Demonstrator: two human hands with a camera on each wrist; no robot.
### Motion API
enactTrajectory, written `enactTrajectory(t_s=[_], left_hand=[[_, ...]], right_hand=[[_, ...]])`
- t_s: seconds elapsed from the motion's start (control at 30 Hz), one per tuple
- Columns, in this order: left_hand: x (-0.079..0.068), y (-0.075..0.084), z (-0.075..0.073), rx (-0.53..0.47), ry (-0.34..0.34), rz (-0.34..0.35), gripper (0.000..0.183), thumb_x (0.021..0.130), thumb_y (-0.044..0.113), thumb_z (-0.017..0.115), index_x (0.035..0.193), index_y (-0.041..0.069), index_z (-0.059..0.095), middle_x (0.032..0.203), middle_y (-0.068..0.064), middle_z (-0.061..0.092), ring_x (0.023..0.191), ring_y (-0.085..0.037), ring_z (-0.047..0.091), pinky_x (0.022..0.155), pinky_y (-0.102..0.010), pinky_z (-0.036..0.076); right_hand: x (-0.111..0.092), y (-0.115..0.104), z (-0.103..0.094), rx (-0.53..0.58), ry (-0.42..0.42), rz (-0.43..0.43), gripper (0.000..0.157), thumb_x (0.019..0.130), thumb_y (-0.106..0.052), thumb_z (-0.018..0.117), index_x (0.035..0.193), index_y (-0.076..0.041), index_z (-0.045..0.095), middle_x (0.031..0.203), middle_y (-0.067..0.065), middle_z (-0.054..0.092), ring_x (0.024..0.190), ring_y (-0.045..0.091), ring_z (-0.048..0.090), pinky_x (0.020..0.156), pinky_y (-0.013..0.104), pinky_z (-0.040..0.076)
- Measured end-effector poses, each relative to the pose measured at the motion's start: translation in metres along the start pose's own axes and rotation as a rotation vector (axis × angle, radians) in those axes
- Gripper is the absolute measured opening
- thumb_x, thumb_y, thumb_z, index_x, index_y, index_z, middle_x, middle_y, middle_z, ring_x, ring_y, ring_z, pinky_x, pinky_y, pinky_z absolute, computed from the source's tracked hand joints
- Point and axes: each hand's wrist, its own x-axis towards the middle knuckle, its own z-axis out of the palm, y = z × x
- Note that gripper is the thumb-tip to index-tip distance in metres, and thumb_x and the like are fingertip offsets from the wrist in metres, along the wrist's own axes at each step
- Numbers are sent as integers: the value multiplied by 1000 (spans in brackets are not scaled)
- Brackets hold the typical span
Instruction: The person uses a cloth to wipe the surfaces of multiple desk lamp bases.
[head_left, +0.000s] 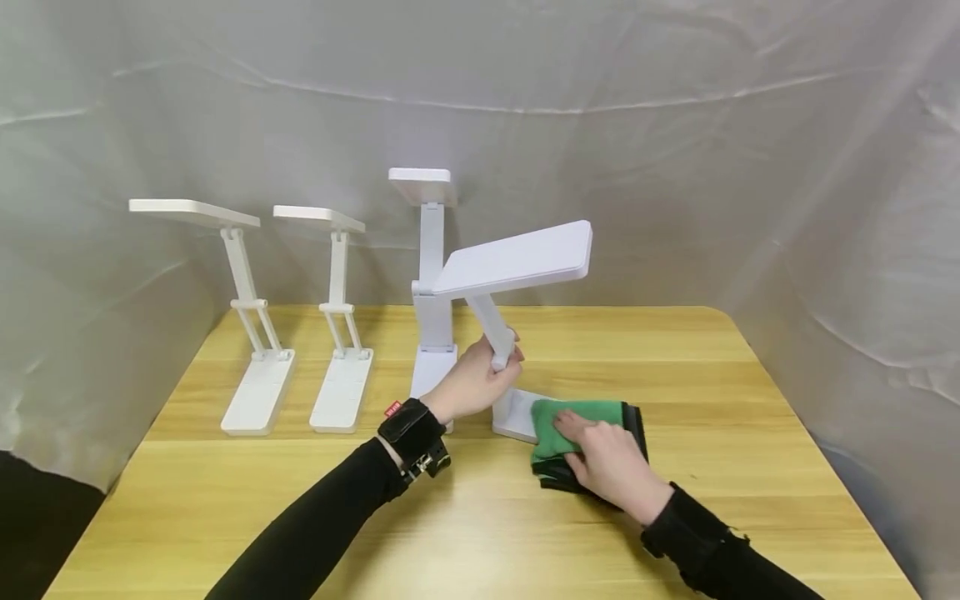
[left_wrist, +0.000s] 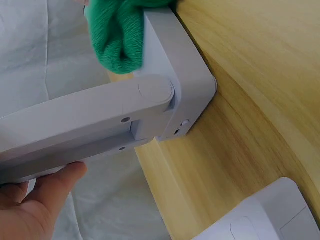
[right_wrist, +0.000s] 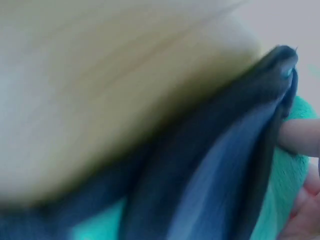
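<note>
A white folding desk lamp (head_left: 517, 260) stands tilted near the middle of the table. My left hand (head_left: 480, 379) grips its arm around the joint; in the left wrist view, the thumb lies along the lamp arm (left_wrist: 90, 107). With my right hand (head_left: 611, 462) I hold a folded green cloth (head_left: 588, 412) with black edging against the lamp's base (head_left: 517, 414). The cloth covers the right part of that base. In the left wrist view, the green cloth (left_wrist: 117, 37) lies on the base's top. Fingers (right_wrist: 300, 137) hold the cloth's edge in the blurred right wrist view.
Behind my left hand a second white lamp (head_left: 432, 250) stands unfolded. Two more white lamps, one far left (head_left: 258, 392) and one beside it (head_left: 342, 392), stand on the wooden table (head_left: 720, 400). A grey fabric curtain (head_left: 675, 167) surrounds the table's back and sides.
</note>
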Motion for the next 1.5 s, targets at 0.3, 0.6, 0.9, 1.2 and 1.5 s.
enactTrajectory(t_s=[0.3, 0.6, 0.9, 1.2, 1.5], left_hand=[[-1, 3, 4, -6, -2, -12, 28, 92, 14, 49, 119, 5, 44, 102, -9, 60, 90, -16, 59, 79, -31, 52], [-2, 4, 2, 13, -9, 25, 28, 91, 14, 47, 118, 4, 45, 100, -4, 59, 89, -15, 59, 76, -30, 52], [0, 0, 1, 9, -22, 28, 24, 91, 14, 47, 114, 7, 46, 99, -3, 59, 87, -15, 59, 75, -28, 53], [-2, -1, -4, 17, -9, 18, 28, 90, 13, 48, 117, 5, 46, 99, -2, 59, 88, -15, 59, 76, -29, 52], [-1, -2, -4, 18, -12, 23, 24, 90, 13, 48, 113, 7, 46, 99, -2, 58, 86, -14, 58, 75, -30, 52]], right_hand=[[37, -30, 15, -151, 63, 27, 45, 74, -37, 77, 95, 0, 63, 84, 12, 60, 56, 21, 55, 39, 34, 46], [19, -16, 0, 96, -86, -44, 39, 75, -2, 72, 113, -5, 69, 119, 16, 64, 78, 27, 67, 42, 28, 47], [37, -17, 2, -55, -132, -48, 59, 79, -32, 75, 122, 5, 58, 123, 25, 58, 106, 37, 60, 69, 42, 57], [27, 3, -9, 298, -233, -162, 48, 70, 10, 65, 116, -7, 67, 123, 12, 62, 113, 24, 56, 53, 16, 46], [48, -20, 7, -63, -143, -117, 56, 77, -29, 76, 118, 6, 60, 121, 24, 60, 104, 35, 60, 70, 42, 57]])
